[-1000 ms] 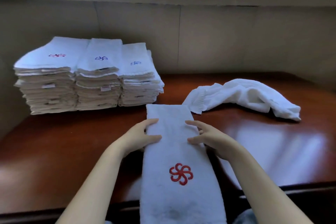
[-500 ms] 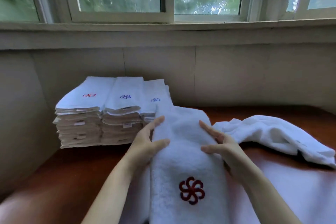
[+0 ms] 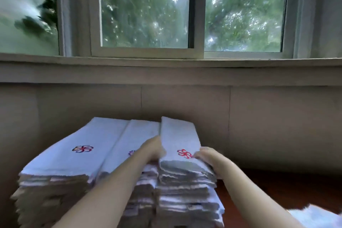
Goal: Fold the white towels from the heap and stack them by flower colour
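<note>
A folded white towel with a red flower lies on top of the right stack of folded towels. My left hand holds its left edge and my right hand grips its near right corner. The left stack shows a red flower on top. On the middle stack, a flower is partly hidden behind my left forearm, so its colour is unclear. The three stacks stand side by side against the wall. The picture is blurred by motion.
A loose white towel from the heap lies at the bottom right on the dark wooden table. A beige wall and a window sill rise right behind the stacks.
Both hands lifted the folded red-flower towel off the table and carried it forward and left onto the right stack. The view tilted up toward the window.
</note>
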`<state>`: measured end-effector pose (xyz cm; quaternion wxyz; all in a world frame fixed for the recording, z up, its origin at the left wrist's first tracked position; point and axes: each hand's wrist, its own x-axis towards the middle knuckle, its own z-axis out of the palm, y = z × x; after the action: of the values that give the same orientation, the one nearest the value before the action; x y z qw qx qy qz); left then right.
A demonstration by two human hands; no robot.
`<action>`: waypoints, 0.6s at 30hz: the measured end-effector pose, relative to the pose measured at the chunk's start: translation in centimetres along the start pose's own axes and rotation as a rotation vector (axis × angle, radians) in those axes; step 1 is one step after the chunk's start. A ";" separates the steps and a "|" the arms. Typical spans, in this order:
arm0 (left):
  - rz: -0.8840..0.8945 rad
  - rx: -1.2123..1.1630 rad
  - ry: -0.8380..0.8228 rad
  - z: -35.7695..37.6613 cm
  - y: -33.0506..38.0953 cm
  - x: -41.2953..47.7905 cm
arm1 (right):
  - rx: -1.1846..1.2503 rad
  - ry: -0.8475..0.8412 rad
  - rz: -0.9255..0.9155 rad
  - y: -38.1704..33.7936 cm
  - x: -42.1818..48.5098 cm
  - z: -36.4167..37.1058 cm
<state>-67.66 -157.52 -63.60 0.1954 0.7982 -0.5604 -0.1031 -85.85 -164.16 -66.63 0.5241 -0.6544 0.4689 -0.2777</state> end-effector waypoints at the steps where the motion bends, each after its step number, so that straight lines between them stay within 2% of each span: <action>1: 0.046 0.041 0.027 0.4 -0.2 0.2 | 0.111 -0.029 -0.006 1.0 0.7 -0.4; 4: 0.112 0.162 0.029 1.2 -0.1 -0.3 | 0.307 -0.069 0.006 2.6 1.1 -1.3; 8: 0.097 0.332 -0.043 1.0 0.7 -1.8 | 0.194 -0.001 0.023 1.7 0.0 -0.7; 14: 0.078 0.389 -0.092 0.1 1.1 -2.9 | 0.037 0.106 0.105 -0.9 -2.4 -0.4; 16: 0.074 0.457 -0.068 0.2 1.2 -2.9 | -0.093 0.112 0.130 -1.7 -2.8 0.0; 18: 0.094 0.533 0.011 0.4 1.6 -2.2 | -0.415 0.166 0.090 -2.7 -2.5 0.7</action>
<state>-69.98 -155.99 -63.35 -0.0142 0.7951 -0.6032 0.0617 -85.44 -161.55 -63.98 0.3498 -0.7015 0.5863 -0.2046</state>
